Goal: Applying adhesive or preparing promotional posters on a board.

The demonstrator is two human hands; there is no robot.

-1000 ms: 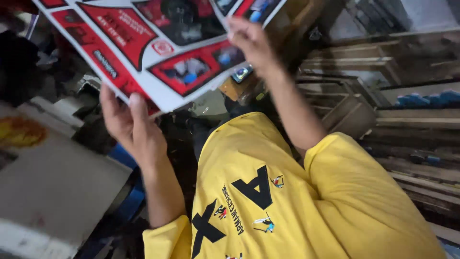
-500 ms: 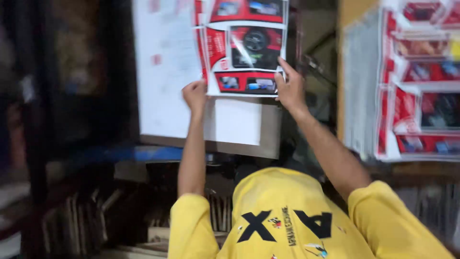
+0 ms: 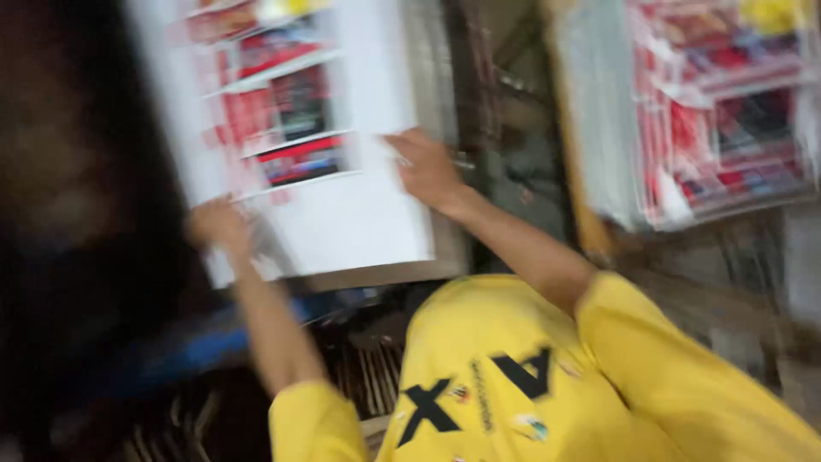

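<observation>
The frame is blurred by motion. A large white printed sheet [image 3: 342, 214] with red and black panels lies over a pile of white sheets ahead of me. My left hand [image 3: 218, 224] grips the sheet's lower left edge with curled fingers. On its right edge, beside the lowest red panel, my right hand [image 3: 428, 167] holds on. Both arms reach out from yellow short sleeves [image 3: 530, 376] at the bottom of the view.
A second pile of the same red printed sheets [image 3: 710, 111] stands at the upper right behind a brown board edge [image 3: 575, 145]. A blue object [image 3: 188, 346] and dark slats [image 3: 368, 376] lie below the pile. The left side is dark.
The sheet held up in both hands has come down and leftward onto the white pile. The view has swung, so the right-hand pile now looks closer.
</observation>
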